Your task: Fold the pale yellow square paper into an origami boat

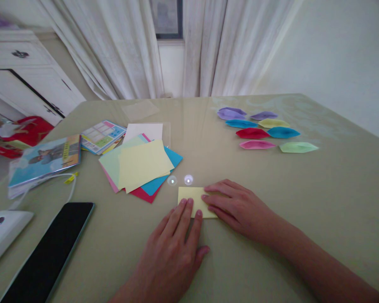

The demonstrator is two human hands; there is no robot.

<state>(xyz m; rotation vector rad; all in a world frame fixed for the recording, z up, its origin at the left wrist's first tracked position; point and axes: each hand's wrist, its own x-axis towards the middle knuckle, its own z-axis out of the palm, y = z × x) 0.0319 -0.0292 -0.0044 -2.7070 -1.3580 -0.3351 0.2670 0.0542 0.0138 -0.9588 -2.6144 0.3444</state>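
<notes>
A folded pale yellow paper [196, 194] lies flat on the table as a small rectangle. My left hand [175, 244] rests on its lower left part, fingers stretched out and thumb apart. From the right, my right hand [236, 206] lies over the paper's right end with its fingers extended; that end is hidden beneath it. Neither hand grips anything. Beyond them to the left is a fanned pile of square coloured sheets, a pale yellow sheet [145, 164] on top. Several folded paper shapes stand at the back right, among them a red one [252, 133] and a light green one [298, 147].
A black phone [50, 248] and a white device [6, 231] with a cable lie at the left of the table [334, 202]. Behind them are a picture booklet [47, 160] and a colourful card [103, 135].
</notes>
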